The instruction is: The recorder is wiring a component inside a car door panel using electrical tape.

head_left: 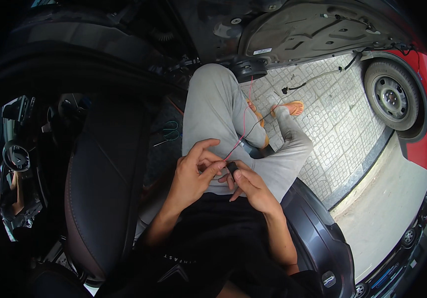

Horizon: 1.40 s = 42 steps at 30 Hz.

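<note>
Over my lap, my left hand pinches a thin pair of red and dark wires between thumb and fingertips. My right hand, just beside it, is closed on a small black object near the wire ends; its exact kind is unclear. The wires run up past my grey-trousered knee to a black round speaker below the dark car door panel.
A dark car seat is at left, with green-handled scissors on the dark floor beside my leg. My sandalled feet are on patterned pavement, where a cable with a connector hangs. A red car's wheel is at right.
</note>
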Each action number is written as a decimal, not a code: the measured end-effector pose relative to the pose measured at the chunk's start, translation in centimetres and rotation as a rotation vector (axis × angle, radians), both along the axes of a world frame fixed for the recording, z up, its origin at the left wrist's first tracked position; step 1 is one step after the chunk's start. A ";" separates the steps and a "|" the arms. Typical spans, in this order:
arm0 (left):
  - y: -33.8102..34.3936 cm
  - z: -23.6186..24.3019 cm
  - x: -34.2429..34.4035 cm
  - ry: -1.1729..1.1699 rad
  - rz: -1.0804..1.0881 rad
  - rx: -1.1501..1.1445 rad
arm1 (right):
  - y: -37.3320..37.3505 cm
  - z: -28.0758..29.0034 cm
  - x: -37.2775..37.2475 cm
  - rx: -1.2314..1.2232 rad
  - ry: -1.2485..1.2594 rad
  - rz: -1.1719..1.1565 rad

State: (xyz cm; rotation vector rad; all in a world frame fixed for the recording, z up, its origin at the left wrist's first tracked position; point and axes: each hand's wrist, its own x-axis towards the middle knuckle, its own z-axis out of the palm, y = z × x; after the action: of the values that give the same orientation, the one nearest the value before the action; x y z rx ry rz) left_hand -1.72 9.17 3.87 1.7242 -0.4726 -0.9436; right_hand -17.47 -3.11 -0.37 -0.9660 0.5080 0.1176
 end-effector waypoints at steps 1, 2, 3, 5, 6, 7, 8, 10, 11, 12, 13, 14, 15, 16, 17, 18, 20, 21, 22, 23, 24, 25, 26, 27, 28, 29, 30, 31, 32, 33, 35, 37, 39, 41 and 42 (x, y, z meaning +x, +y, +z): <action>0.1 0.6 -0.2 -0.004 0.010 0.009 | 0.4 -0.3 0.6 0.009 -0.004 0.010; 0.2 1.2 -0.3 -0.080 0.020 0.065 | 0.7 -0.5 1.2 -0.082 -0.100 -0.039; 0.4 1.5 -0.4 -0.154 0.031 0.121 | 0.9 -0.8 1.6 -0.173 -0.195 -0.089; 0.8 1.5 -0.3 -0.218 0.012 0.108 | 0.8 -1.2 1.9 -0.201 -0.237 -0.103; 1.1 1.5 -0.3 -0.282 -0.012 0.092 | 0.6 -1.2 2.2 -0.251 -0.253 -0.073; 1.1 1.4 -0.2 -0.286 -0.005 0.099 | 0.4 -1.1 2.4 -0.303 -0.268 -0.045; 0.9 1.2 0.0 -0.121 0.031 0.093 | 0.1 -1.0 2.5 -0.298 -0.271 -0.040; 0.9 0.9 0.2 0.043 0.062 0.085 | -0.5 -0.8 2.6 -0.357 -0.263 0.014; 1.1 0.8 0.2 0.073 0.042 0.110 | -0.9 -0.8 2.8 -0.356 -0.263 0.012; 1.2 0.7 0.2 0.106 0.022 0.137 | -1.2 -0.7 3.0 -0.482 -0.314 0.022; 1.4 0.5 0.0 0.107 0.020 0.139 | -1.4 -0.6 3.1 -0.609 -0.365 0.032; 1.5 0.2 -0.1 0.127 0.032 0.131 | -1.6 -0.4 3.1 -0.607 -0.362 0.030; 1.5 0.0 -0.2 0.147 0.045 0.121 | -1.9 -0.3 3.2 -0.707 -0.374 0.054; 1.6 -0.2 -0.3 0.147 0.043 0.120 | -2.2 -0.1 3.2 -0.806 -0.385 0.079; 1.6 -0.4 -0.4 0.095 0.040 0.109 | -2.4 0.2 3.3 -0.807 -0.384 0.079; 1.6 -0.5 -0.5 0.044 0.036 0.097 | -2.5 0.4 3.3 -0.862 -0.377 0.091; 1.5 -0.4 -0.5 0.062 0.048 0.096 | -2.7 0.7 3.5 -0.918 -0.369 0.104; 1.5 -0.4 -0.5 0.078 0.060 0.095 | -2.7 0.7 3.6 -0.962 -0.372 0.118; 1.5 -0.5 -0.5 0.079 0.059 0.093 | -2.7 0.7 3.6 -1.005 -0.374 0.132; 1.5 -0.5 -0.6 0.077 0.065 0.091 | -2.7 0.9 3.6 -1.007 -0.373 0.133; 1.5 -0.5 -0.6 0.072 0.073 0.091 | -2.7 1.1 3.6 -1.025 -0.360 0.150; 1.5 -0.6 -0.5 0.071 0.075 0.090 | -2.6 1.2 3.7 -1.043 -0.347 0.166; 1.5 -0.8 -0.4 0.037 0.067 0.092 | -2.5 1.2 3.7 -1.044 -0.349 0.168; 1.5 -1.0 -0.3 0.007 0.057 0.092 | -2.4 1.2 3.7 -1.010 -0.319 0.154; 1.6 -1.2 -0.3 0.009 0.056 0.089 | -2.3 1.1 3.5 -0.976 -0.289 0.139; 1.6 -1.3 -0.3 0.062 0.063 0.081 | -2.1 0.9 3.4 -0.979 -0.286 0.140; 1.5 -1.5 -0.3 0.112 0.071 0.072 | -2.0 0.3 3.2 -0.975 -0.255 0.124; 1.6 -1.6 -0.3 0.112 0.071 0.067 | -1.9 -0.3 3.0 -0.971 -0.224 0.108; 1.8 -1.7 -0.4 0.168 0.079 0.065 | -1.7 -0.9 2.8 -0.977 -0.225 0.108; 1.7 -1.8 -0.6 0.227 0.083 0.060 | -1.3 -1.4 2.7 -0.963 -0.224 0.030; 1.2 -1.9 -0.7 0.246 0.121 0.051 | -0.7 -2.0 2.7 -0.957 -0.221 -0.049; 1.1 -2.0 -1.1 0.262 0.159 0.050 | 0.3 -2.2 3.1 -0.859 -0.202 -0.286; 0.9 -2.0 -1.7 0.231 0.253 0.019 | 1.1 -2.5 2.9 -0.878 -0.106 -0.314; 0.9 -2.0 -2.1 0.231 0.269 0.007 | 1.9 -2.4 2.9 -0.894 -0.014 -0.338; 0.9 -2.0 -2.2 0.232 0.283 -0.003 | 2.3 -2.3 3.1 -0.829 -0.026 -0.383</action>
State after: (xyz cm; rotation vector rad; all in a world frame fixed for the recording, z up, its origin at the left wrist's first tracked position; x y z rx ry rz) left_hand -3.90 10.07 1.84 1.6027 -0.0746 -0.9198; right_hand -14.36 -0.85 -2.71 -1.6484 0.7272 -0.4876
